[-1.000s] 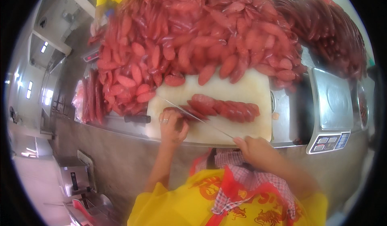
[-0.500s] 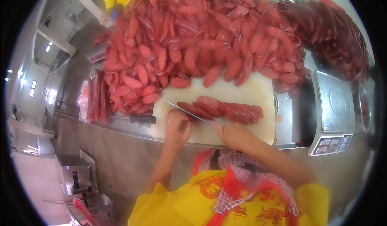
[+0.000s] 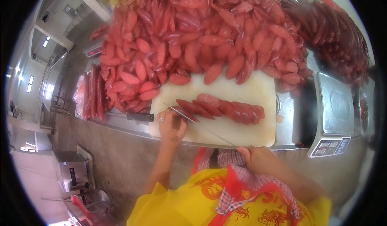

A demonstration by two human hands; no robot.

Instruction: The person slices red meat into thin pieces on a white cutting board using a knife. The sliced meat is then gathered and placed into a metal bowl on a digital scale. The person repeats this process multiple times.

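A long thin-bladed knife (image 3: 203, 128) slants across the white cutting board (image 3: 238, 89). My right hand (image 3: 261, 160) is closed on its handle, at the board's near edge. On the board's left side my left hand (image 3: 171, 124) is curled, apparently round the end of a red sausage, mostly hidden by the fingers. The knife's tip end lies right beside these fingers. Just beyond the blade, a row of slanted sausage slices (image 3: 238, 111) leans to the right along the board.
A large heap of cut sausage slices (image 3: 193, 32) borders the board's far side. Whole sausages (image 3: 95, 91) lie at left, near a second knife's dark handle (image 3: 140, 117). A scale (image 3: 333, 109) and a dark sausage pile (image 3: 326, 36) stand at right.
My right hand has drawn the knife back toward me and to the right. My left hand has shifted slightly left, still curled at the board's left side.
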